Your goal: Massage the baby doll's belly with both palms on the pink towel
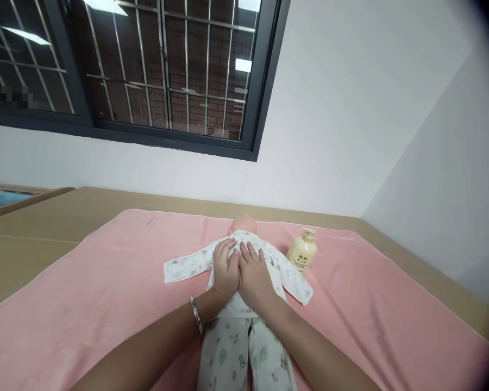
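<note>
Room light: bright, cool white, fairly even over the plain white wall (330,98), greyer toward the right.
Window glare: hard white rectangles, probably reflected lamps, on the dark-grey-framed, barred glass window (146,65); the reddish brick wall (215,111) behind is dim.
Glints: small highlights on the silver metal bangle (196,315) and glossy cream pump bottle (302,251).
Bottle lettering: partly too small to read.
Pink cloth shadows: soft, along the folds of the pink cloth sheet (106,282).
Hands: left hand (225,270) and right hand (255,274) evenly lit, fairly sharp.
Edges: black vignetting at the right corners, wide-angle stretching, blocky pixels far left.
</note>
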{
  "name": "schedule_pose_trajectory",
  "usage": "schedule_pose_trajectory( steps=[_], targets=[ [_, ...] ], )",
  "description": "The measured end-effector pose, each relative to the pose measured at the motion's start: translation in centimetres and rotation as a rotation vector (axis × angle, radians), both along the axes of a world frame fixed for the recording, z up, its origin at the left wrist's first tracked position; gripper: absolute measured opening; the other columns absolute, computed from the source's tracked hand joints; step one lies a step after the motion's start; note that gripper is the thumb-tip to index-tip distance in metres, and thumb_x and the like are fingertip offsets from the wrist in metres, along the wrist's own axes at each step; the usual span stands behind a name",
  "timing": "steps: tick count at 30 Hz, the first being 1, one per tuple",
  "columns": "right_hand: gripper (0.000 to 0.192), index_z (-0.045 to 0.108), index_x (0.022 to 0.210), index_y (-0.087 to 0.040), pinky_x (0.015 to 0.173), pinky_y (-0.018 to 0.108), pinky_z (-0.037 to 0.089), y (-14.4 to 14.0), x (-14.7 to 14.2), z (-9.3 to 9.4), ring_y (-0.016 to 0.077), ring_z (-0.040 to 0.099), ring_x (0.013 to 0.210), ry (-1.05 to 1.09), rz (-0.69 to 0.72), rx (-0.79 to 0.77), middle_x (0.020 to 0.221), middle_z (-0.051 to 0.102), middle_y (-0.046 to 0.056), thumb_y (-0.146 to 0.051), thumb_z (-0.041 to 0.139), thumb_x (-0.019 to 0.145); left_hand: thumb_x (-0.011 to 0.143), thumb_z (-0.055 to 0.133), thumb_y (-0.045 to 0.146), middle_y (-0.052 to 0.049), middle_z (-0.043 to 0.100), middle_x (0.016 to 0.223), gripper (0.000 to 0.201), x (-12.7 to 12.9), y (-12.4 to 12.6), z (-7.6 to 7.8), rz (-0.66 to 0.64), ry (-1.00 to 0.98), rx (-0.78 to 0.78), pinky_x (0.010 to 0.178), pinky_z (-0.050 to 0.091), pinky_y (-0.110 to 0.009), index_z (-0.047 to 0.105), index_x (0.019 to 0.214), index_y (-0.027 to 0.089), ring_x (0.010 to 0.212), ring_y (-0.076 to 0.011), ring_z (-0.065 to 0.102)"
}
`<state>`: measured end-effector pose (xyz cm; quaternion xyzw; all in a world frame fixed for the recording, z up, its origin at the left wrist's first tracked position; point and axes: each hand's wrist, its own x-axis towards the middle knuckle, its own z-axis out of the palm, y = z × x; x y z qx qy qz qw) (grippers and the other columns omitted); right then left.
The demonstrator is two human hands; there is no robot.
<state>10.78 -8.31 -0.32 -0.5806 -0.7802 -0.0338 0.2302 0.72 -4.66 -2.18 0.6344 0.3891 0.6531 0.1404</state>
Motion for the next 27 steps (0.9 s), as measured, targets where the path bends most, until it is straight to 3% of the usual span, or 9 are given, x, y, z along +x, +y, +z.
schedule_pose_trajectory(
  steps=[3,7,10,13,17,23,27],
  targets=[
    [0.048,0.039,0.147,-0.025,0.119,0.051,0.013,1.3,1.5,0.4,0.0252,0.015,0.147,0.060,0.057,-0.040,0.157,0.027,0.003,-0.031,0.031,0.100,0.089,0.047,0.020,-0.009,0.063,0.118,0.024,0.1,0.1,0.1,0.002,0.077,-0.028,0.104,0.043,-0.049,0.062,0.108,0.021,0.115,-0.0237,0.056],
    [0.057,0.040,0.146,-0.015,0.117,0.053,0.016,3.3,3.9,0.1,0.0317,0.016,0.147,0.179,-0.133,-0.054,0.155,0.029,0.012,-0.047,0.034,0.099,0.089,0.043,0.015,-0.007,0.064,0.117,0.024,0.1,-0.2,0.2,0.004,0.117,0.057,0.105,0.042,-0.047,0.064,0.100,0.022,0.116,-0.0220,0.055],
    [0.058,0.042,0.144,-0.008,0.117,0.052,0.019,2.5,3.4,-0.4,0.0323,0.023,0.144,0.184,-0.223,0.007,0.151,0.034,0.017,-0.044,0.031,0.100,0.089,0.041,0.013,-0.006,0.065,0.109,0.025,0.1,-0.3,0.2,0.008,0.114,0.103,0.102,0.044,-0.046,0.063,0.096,0.023,0.111,-0.0210,0.057],
    [0.051,0.046,0.142,-0.007,0.117,0.052,0.019,0.6,1.7,-0.5,0.0315,0.030,0.141,0.118,-0.180,0.068,0.148,0.040,0.017,-0.031,0.032,0.099,0.086,0.044,0.014,-0.007,0.062,0.104,0.022,0.0,-0.2,0.3,0.117,0.126,-0.039,0.098,0.044,-0.048,0.062,0.096,0.022,0.106,-0.0237,0.056],
    [0.047,0.049,0.141,-0.016,0.117,0.052,0.020,0.1,1.3,-0.1,0.0310,0.025,0.144,0.129,-0.050,0.057,0.149,0.041,0.008,-0.026,0.032,0.098,0.083,0.050,0.018,-0.008,0.054,0.106,0.018,0.2,0.0,0.3,0.270,0.215,-0.186,0.096,0.040,-0.051,0.062,0.095,0.022,0.106,-0.0279,0.051],
    [0.052,0.044,0.144,-0.013,0.117,0.047,0.025,3.2,3.7,-0.2,0.0282,0.026,0.144,0.265,-0.107,-0.026,0.153,0.033,0.013,-0.038,0.034,0.099,0.084,0.047,0.016,-0.010,0.052,0.109,0.028,0.3,-0.1,-0.1,0.214,0.324,-0.140,0.096,0.041,-0.049,0.061,0.109,0.019,0.108,-0.0286,0.048],
    [0.051,0.044,0.143,-0.008,0.116,0.047,0.027,2.1,2.6,-0.3,0.0296,0.031,0.142,0.176,-0.160,0.021,0.151,0.036,0.017,-0.031,0.030,0.100,0.086,0.046,0.019,-0.011,0.054,0.111,0.030,0.1,0.6,-0.1,0.171,0.385,-0.193,0.097,0.042,-0.050,0.062,0.111,0.018,0.108,-0.0290,0.049]
  ],
)
